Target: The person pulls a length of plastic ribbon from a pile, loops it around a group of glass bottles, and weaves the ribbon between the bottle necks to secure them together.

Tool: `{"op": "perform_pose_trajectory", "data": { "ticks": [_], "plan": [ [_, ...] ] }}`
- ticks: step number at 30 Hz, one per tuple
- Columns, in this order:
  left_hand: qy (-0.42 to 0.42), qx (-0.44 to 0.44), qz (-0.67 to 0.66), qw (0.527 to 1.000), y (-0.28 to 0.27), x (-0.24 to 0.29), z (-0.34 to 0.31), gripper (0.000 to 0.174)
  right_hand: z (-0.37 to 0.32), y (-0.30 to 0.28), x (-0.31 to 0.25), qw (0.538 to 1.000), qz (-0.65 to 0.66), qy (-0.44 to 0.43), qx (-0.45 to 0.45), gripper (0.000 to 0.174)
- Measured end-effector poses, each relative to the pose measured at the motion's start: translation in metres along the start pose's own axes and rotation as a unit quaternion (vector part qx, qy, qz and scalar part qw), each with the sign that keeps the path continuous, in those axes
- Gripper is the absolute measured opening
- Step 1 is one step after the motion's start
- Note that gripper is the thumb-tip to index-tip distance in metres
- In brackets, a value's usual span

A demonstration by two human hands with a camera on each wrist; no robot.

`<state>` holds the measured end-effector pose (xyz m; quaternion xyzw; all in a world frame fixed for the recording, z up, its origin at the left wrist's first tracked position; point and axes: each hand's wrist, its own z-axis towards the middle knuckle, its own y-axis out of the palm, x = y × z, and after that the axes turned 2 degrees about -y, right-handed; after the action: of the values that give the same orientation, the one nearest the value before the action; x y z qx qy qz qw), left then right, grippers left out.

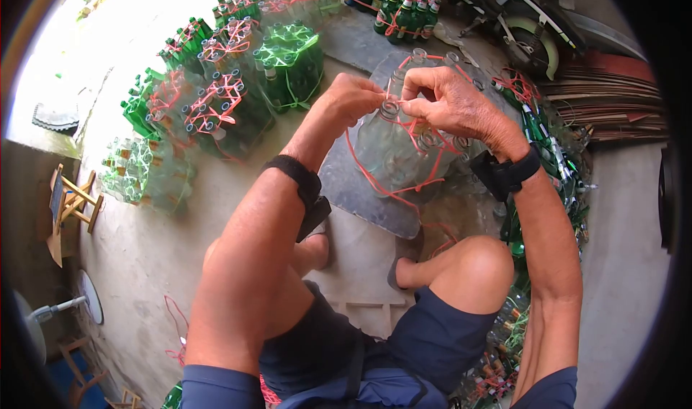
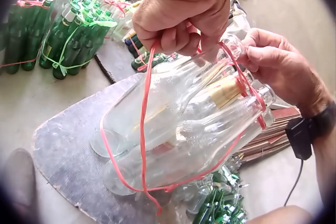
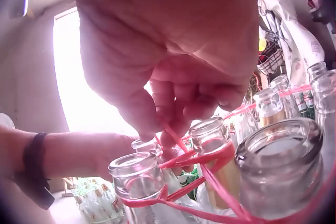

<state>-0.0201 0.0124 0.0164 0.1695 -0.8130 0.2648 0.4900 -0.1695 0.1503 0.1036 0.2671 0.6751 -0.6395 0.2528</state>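
A bundle of clear glass bottles [image 1: 396, 149] stands on a dark board, with pink plastic string [image 2: 144, 129] wound round the necks and lower sides. My left hand [image 1: 355, 95] grips the string beside a bottle mouth; in the left wrist view its fingers curl round the strand. Opposite it, my right hand [image 1: 454, 103] pinches the string with thumb and forefinger close over the necks. In the right wrist view, strands cross between the bottle mouths [image 3: 137, 174] below the right hand [image 3: 173, 40]. One loose string end hangs low in front of the bottles.
Tied bundles of green and clear bottles [image 1: 288, 63] stand at the back left. Many loose green bottles [image 1: 548, 149] lie along the right, near stacked flat brown sheets [image 1: 613, 95]. A motorbike wheel [image 1: 532, 45] is at the back right. The board [image 1: 346, 185] reaches toward my feet.
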Motion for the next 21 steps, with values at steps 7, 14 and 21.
{"op": "perform_pose_trajectory", "data": {
  "ticks": [7,14,21],
  "plan": [
    [-0.017,-0.022,-0.013,1.000,-0.001,0.001,0.002,0.028,-0.005,-0.010,0.002,0.997,-0.055,0.049,0.035,0.023],
    [0.018,-0.044,-0.036,0.998,-0.001,0.001,-0.003,0.024,-0.016,-0.008,-0.010,0.987,-0.105,0.117,0.042,0.028],
    [0.002,-0.073,-0.052,0.996,-0.004,0.003,-0.003,0.024,-0.028,-0.010,0.010,0.986,-0.052,0.146,0.062,0.021]
  ]
}}
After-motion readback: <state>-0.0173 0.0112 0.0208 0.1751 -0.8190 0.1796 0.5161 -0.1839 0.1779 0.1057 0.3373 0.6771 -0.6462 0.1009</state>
